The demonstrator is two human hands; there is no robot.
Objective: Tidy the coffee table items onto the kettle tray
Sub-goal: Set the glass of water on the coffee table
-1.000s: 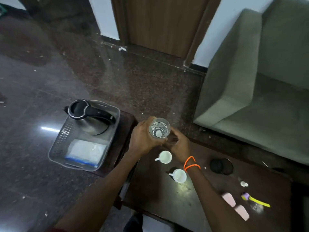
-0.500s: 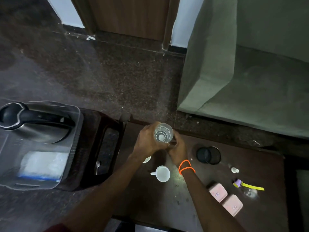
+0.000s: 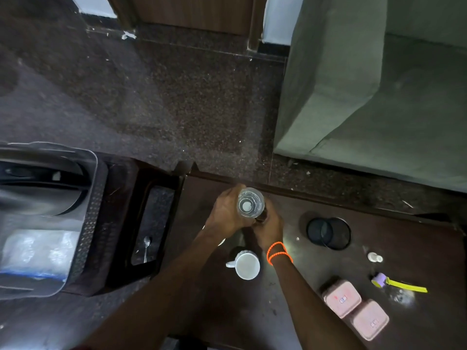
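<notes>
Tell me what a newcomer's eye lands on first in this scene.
First, the clear glass held up at the centre, the left hand gripping its side and the right hand below it, orange bands at that wrist. Next, the white mug on the dark coffee table just below the hands. Far left sits the clear kettle tray; two pink boxes lie lower right.

Dark wooden coffee table: white mug, two pink lidded boxes touching, black round lid, small white cap, yellow-handled tool. Adjacent dark stool carries clear tray; spoon on its lower shelf.
</notes>
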